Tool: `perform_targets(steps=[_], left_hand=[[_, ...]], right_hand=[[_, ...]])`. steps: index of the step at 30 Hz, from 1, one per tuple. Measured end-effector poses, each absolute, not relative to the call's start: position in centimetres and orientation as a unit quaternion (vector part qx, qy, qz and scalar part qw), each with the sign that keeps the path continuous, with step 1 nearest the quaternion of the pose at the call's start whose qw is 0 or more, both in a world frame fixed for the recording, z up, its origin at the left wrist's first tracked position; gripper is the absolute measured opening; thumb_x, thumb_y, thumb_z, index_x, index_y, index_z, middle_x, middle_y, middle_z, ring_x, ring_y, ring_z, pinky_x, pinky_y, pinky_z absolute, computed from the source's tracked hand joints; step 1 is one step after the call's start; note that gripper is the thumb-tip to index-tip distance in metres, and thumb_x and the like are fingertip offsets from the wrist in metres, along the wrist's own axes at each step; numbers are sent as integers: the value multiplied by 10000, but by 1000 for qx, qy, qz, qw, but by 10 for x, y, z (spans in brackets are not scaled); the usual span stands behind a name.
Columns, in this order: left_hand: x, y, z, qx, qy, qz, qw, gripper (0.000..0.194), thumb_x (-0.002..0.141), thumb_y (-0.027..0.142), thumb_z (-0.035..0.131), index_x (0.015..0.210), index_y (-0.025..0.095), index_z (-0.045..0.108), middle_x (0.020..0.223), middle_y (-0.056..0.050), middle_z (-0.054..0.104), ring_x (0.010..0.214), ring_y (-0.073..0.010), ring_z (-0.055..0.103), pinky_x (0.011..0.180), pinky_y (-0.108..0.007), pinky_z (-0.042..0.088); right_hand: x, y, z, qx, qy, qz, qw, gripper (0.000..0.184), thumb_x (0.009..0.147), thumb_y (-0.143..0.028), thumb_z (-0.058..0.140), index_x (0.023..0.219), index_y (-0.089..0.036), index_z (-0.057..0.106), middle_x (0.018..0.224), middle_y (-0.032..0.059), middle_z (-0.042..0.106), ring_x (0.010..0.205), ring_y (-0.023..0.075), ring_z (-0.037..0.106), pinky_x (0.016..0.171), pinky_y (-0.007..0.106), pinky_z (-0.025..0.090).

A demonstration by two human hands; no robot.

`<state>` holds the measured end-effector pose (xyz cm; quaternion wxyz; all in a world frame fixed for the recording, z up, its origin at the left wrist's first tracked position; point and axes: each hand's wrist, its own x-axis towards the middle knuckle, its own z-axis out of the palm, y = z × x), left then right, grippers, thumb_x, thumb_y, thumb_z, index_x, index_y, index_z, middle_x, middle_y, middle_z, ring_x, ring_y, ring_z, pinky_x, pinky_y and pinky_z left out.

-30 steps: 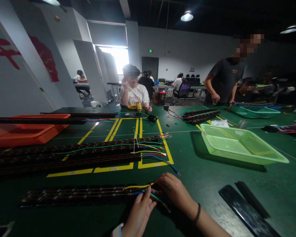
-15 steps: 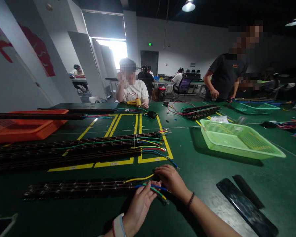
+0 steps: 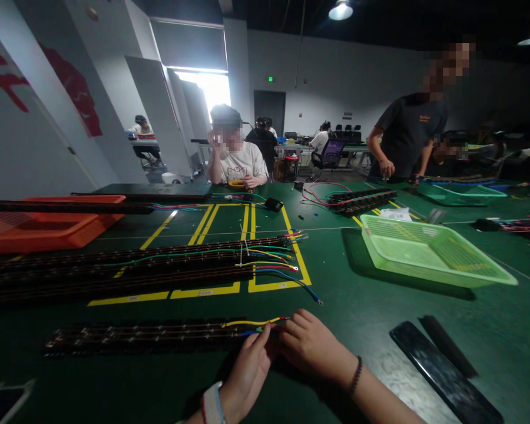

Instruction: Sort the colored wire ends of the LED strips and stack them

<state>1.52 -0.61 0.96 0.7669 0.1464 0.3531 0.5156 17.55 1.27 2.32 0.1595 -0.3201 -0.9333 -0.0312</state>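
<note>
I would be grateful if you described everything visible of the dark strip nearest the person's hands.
The dark strip is long, narrow and blackish, with thin coppery lines along it and silvery spots. It lies flat on the green table, crosswise, its right end near the left hand. At that end, a yellow wire with a red tip reaches beside the right hand; blue and green wires run into the left hand, and the hands hide their ends. Its material is unclear.

Green table (image 3: 324,259), yellow tape outlines (image 3: 225,288), dark wired strips (image 3: 150,337), light-green basket (image 3: 406,268), orange basket (image 3: 70,234); glossy black bar (image 3: 444,374)
</note>
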Motion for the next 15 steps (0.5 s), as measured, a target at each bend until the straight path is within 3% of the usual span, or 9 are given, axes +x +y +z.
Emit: perform_targets(steps=[6, 10, 15], left_hand=[[15, -7, 12, 145, 355, 513, 768, 158, 786, 234, 672, 919, 148, 672, 1083, -110, 684, 1069, -231, 604, 979, -380, 425], [14, -8, 12, 151, 365, 501, 770, 160, 799, 247, 658, 934, 160, 648, 1058, -101, 685, 1042, -216, 614, 937, -366, 448], [14, -8, 8, 207, 366, 482, 769, 254, 809, 379, 626, 750, 132, 629, 738, -69, 672, 750, -192, 643, 762, -338, 488]], right_hand=[[177, 15, 19, -380, -907, -18, 180, 63, 840, -178, 545, 865, -180, 602, 781, 35, 591, 721, 166, 495, 677, 309, 359], [181, 19, 22, -420, -876, 33, 237, 107, 885, -179, 528, 907, -186, 633, 776, 33, 594, 723, 157, 520, 668, 286, 392], [186, 29, 19, -449, -812, 192, 320, 157, 921, -187, 503, 906, -186, 659, 861, 41, 609, 776, 134, 575, 684, 238, 460]])
